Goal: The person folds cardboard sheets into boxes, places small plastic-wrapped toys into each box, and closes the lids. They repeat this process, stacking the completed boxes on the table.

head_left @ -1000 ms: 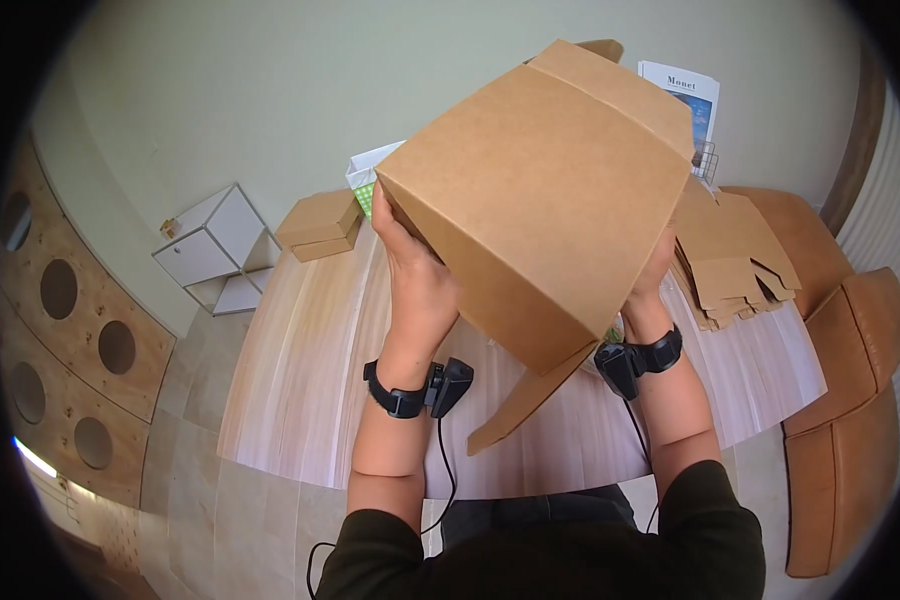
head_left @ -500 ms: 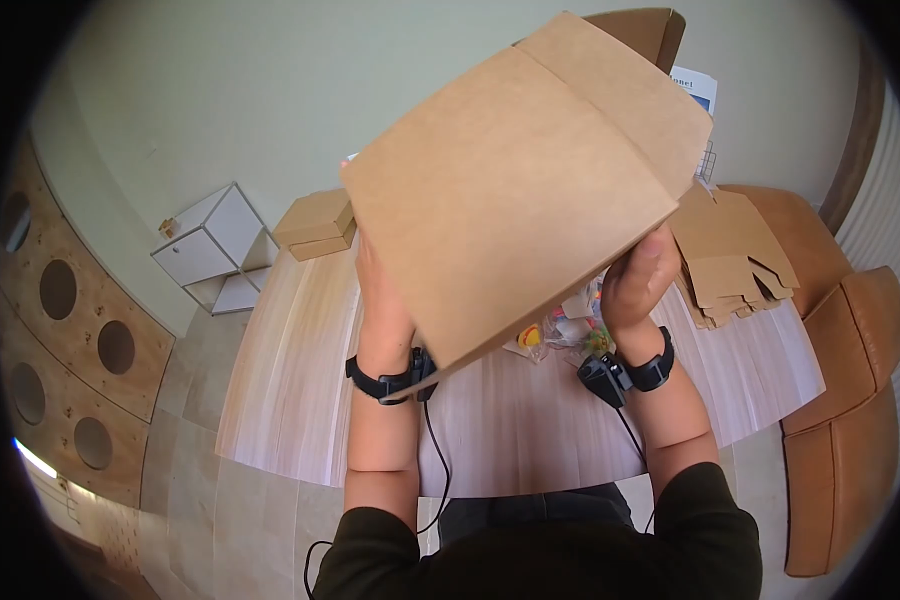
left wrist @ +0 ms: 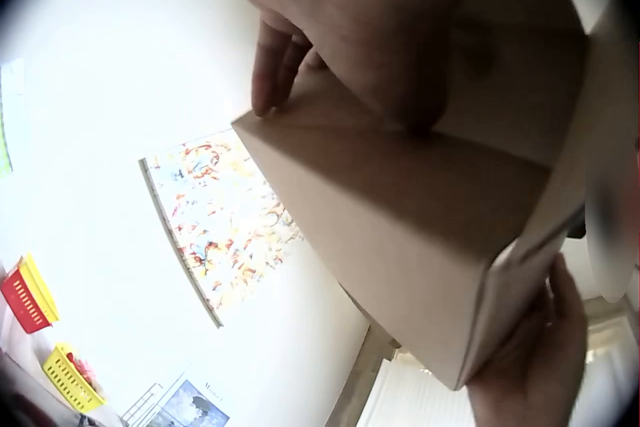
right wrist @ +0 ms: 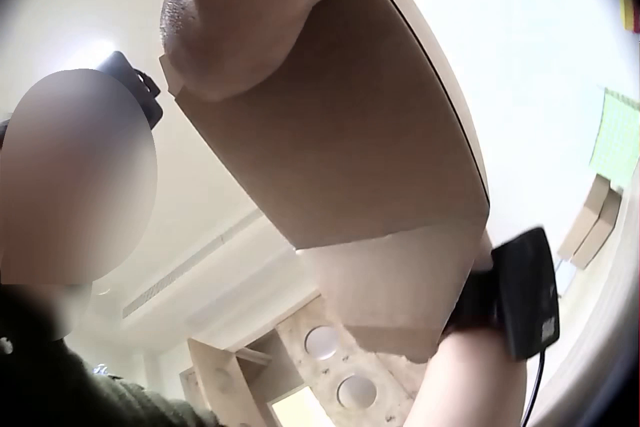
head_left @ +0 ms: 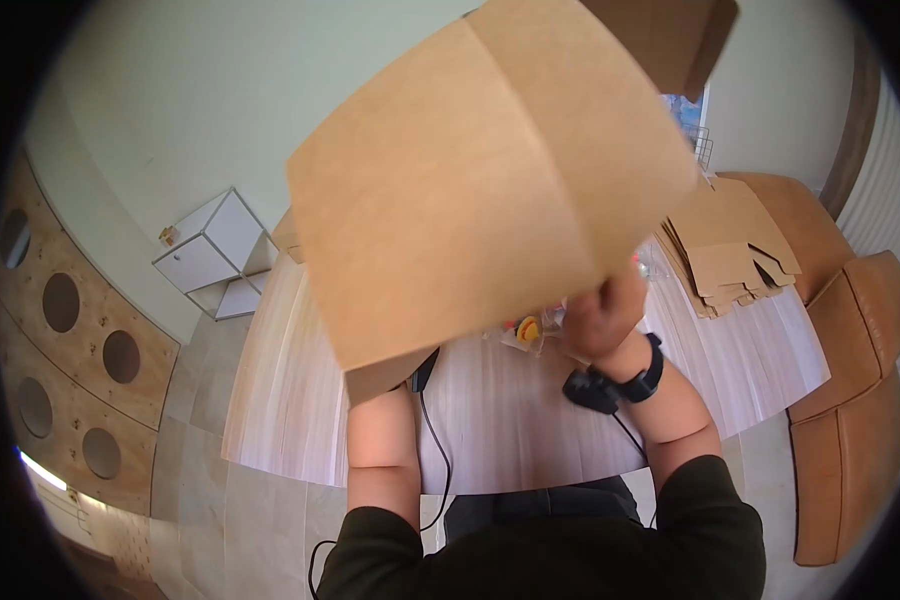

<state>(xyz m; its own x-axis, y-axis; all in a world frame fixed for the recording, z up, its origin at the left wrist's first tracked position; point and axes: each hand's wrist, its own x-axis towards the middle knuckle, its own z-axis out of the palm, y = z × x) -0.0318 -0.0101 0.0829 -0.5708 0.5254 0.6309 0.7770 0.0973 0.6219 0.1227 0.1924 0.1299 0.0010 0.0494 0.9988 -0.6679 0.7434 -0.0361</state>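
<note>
A brown cardboard box [head_left: 430, 200] is held up in the air above the table, tilted, with a flap [head_left: 670, 40] spread out at its far end. The box conceals my left hand in the head view. In the left wrist view that left hand [left wrist: 350, 27] grips the box, fingertips at a corner edge. My right hand [head_left: 610, 310], a little blurred, holds the box at its lower right edge. Beneath, on the table, lie clear packets with colourful contents [head_left: 526, 332], partly covered by the box and the right hand.
Flattened cardboard boxes [head_left: 730, 240] lie stacked on the right of the wooden table [head_left: 530, 430]. Beyond them is a brown leather sofa [head_left: 850, 390]. A white cabinet [head_left: 220, 240] stands at left. The left wrist view includes a red basket [left wrist: 28, 302] and a yellow basket [left wrist: 70, 379].
The box has turned and come up and to the left, showing more of its end panel and flap. My right hand has shifted down along its lower edge; my left hand has gone behind it.
</note>
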